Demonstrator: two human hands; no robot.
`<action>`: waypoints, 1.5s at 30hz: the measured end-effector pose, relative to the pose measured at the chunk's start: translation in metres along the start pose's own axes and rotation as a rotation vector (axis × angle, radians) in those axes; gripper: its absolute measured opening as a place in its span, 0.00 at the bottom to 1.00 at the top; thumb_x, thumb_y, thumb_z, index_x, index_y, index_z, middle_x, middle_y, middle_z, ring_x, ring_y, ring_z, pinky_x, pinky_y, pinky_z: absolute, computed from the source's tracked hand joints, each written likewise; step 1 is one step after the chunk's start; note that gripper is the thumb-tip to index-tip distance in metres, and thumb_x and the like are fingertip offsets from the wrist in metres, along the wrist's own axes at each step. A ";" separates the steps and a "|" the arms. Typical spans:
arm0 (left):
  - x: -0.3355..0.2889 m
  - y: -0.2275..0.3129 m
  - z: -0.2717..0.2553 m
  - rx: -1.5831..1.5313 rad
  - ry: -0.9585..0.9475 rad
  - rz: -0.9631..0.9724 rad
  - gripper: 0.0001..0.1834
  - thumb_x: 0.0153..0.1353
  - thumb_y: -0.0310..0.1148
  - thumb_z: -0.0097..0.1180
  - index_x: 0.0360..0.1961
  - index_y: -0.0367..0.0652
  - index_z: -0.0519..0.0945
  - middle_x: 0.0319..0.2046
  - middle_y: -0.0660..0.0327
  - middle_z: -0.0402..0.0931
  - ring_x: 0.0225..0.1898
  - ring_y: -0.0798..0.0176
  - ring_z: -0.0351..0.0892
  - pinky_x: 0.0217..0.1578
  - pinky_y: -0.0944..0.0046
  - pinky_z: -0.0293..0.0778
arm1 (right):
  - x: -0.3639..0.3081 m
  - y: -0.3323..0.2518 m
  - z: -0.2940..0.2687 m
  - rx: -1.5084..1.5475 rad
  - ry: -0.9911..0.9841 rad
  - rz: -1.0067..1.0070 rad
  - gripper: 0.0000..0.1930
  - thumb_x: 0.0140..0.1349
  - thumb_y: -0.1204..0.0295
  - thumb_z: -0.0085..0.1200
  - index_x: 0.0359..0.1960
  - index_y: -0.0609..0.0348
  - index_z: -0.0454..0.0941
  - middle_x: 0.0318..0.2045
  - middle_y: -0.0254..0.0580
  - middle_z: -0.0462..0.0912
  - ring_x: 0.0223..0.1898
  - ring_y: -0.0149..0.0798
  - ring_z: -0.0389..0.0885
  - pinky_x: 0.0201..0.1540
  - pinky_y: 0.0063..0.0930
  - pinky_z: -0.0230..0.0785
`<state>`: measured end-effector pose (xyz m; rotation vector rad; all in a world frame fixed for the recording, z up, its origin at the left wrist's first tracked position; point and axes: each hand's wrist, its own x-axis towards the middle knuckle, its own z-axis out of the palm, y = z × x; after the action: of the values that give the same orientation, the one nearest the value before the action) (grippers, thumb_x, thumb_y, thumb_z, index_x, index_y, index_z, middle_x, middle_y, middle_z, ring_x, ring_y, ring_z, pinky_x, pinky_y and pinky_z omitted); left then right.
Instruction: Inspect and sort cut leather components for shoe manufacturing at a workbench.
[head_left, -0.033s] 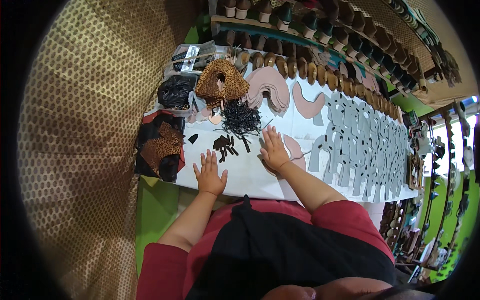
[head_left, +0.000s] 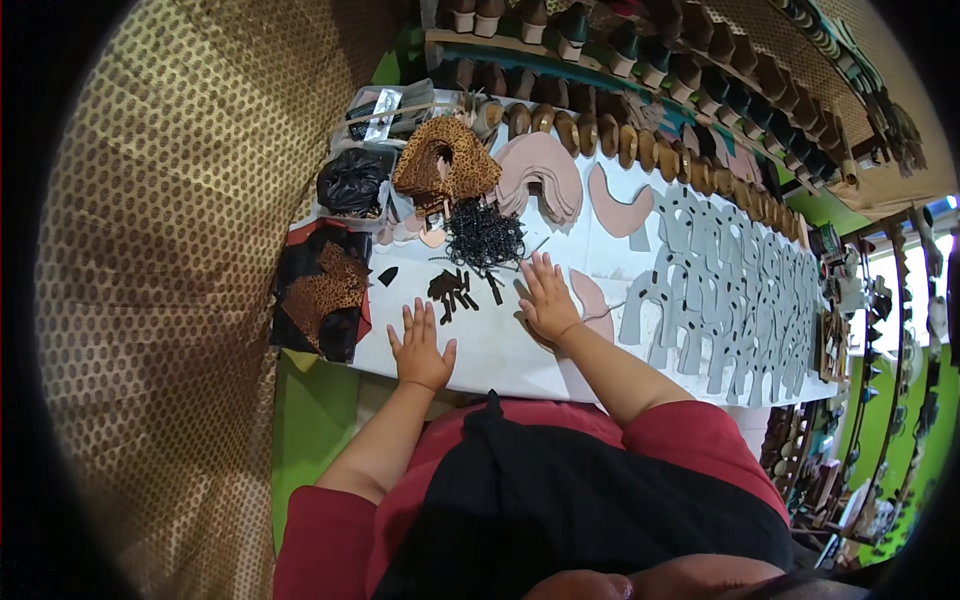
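Palm down on the white table (head_left: 480, 355), my left hand (head_left: 421, 347) lies flat with its fingers spread, holding nothing. My right hand (head_left: 549, 298) rests the same way farther right, fingers stretched out. Between and beyond them are several small dark brown strips (head_left: 454, 291) in a loose cluster. Past these sits a tangled heap of shiny black straps or buckled pieces (head_left: 484, 234); I cannot tell which. Just right of my right hand lies a pink curved piece (head_left: 590, 300). A small black pointed piece (head_left: 388, 276) is beyond my left hand.
Leopard-print cut pieces (head_left: 442, 165) and pink curved pieces (head_left: 540, 165) are stacked behind. Grey cut-outs (head_left: 735, 290) cover the table's right. Shoe lasts (head_left: 627, 146) line the far edge, with racks above. Left are a black plastic bag (head_left: 352, 184) and a leopard-print piece (head_left: 325, 290).
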<state>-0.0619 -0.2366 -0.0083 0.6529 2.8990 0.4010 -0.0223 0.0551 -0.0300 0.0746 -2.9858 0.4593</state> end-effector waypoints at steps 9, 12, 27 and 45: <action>-0.004 0.002 -0.002 0.009 0.012 -0.021 0.47 0.60 0.47 0.55 0.76 0.42 0.52 0.78 0.53 0.45 0.79 0.47 0.41 0.73 0.36 0.32 | 0.003 0.001 -0.004 0.152 0.037 0.062 0.44 0.63 0.54 0.55 0.76 0.59 0.49 0.76 0.60 0.47 0.76 0.64 0.43 0.75 0.59 0.37; -0.004 0.003 -0.002 0.017 -0.008 -0.038 0.47 0.60 0.48 0.55 0.76 0.43 0.52 0.78 0.53 0.45 0.78 0.46 0.41 0.73 0.36 0.32 | 0.004 0.000 0.000 0.118 0.024 0.055 0.44 0.62 0.52 0.56 0.75 0.60 0.52 0.75 0.62 0.49 0.76 0.65 0.44 0.75 0.60 0.38; -0.009 0.029 0.023 0.072 0.070 -0.382 0.45 0.67 0.50 0.49 0.78 0.46 0.44 0.79 0.54 0.32 0.79 0.45 0.32 0.72 0.32 0.34 | -0.035 0.088 -0.058 0.371 0.068 0.096 0.21 0.64 0.60 0.58 0.57 0.52 0.80 0.70 0.60 0.62 0.75 0.68 0.48 0.72 0.69 0.40; -0.019 0.216 0.063 -0.057 -0.099 0.199 0.46 0.61 0.50 0.53 0.77 0.44 0.51 0.78 0.54 0.43 0.79 0.49 0.42 0.75 0.43 0.37 | -0.087 0.164 -0.091 0.050 -0.142 -0.187 0.04 0.50 0.68 0.65 0.28 0.42 0.89 0.63 0.31 0.75 0.76 0.52 0.52 0.68 0.82 0.38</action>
<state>0.0542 -0.0430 -0.0047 0.9286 2.7279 0.4597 0.0630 0.2415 -0.0037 0.4036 -3.0640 0.5269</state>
